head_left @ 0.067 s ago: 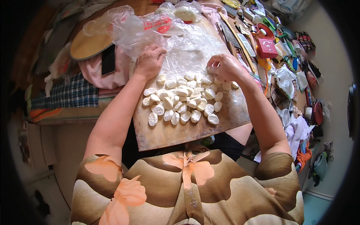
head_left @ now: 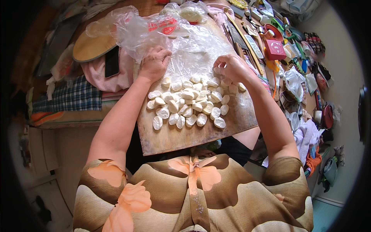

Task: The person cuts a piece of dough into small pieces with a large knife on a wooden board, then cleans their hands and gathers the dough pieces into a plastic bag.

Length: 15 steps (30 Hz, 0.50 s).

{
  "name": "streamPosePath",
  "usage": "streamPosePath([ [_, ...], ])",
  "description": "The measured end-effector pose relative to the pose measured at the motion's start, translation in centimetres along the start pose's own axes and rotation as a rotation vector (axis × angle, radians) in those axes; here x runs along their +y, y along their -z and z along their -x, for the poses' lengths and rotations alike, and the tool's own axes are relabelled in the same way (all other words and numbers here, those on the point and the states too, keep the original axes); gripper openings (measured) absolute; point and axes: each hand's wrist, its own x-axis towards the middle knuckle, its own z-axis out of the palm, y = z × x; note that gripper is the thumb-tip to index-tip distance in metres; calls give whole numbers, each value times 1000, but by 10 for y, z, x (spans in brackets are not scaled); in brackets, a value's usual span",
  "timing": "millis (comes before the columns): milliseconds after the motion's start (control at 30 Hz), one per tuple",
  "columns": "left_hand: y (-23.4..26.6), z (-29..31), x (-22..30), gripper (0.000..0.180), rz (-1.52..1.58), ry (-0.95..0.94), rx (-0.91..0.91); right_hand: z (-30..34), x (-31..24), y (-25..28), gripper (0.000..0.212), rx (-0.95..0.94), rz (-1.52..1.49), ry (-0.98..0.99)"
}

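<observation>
Many small floured dough pieces (head_left: 188,103) lie heaped on a wooden board (head_left: 170,141) in front of me. Beyond them a clear plastic bag (head_left: 193,50) with red print spreads over the board, and its near edge meets the farthest pieces. My left hand (head_left: 155,63) is closed on the bag's near left edge, fingers curled under. At the near right edge, my right hand (head_left: 234,69) pinches the plastic between thumb and fingers, just above the dough pieces on that side. The fingertips of both hands are partly hidden.
Left of the board lie a dark phone (head_left: 112,62) on a pink towel (head_left: 125,75) and a round tan disc (head_left: 92,46). Right of it are a long wooden stick (head_left: 247,42), a red box (head_left: 275,49) and dense clutter. A bagged pale lump (head_left: 191,14) sits at the far end.
</observation>
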Motion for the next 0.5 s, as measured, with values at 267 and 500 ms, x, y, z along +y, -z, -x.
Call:
streamPosePath([
  [267, 3, -3, -3, 14, -19, -19, -14, -47, 30, -2, 45, 265, -175, -73],
  [500, 2, -1, 2, 14, 42, 29, -38, -74, 17, -51, 72, 130, 156, -176],
])
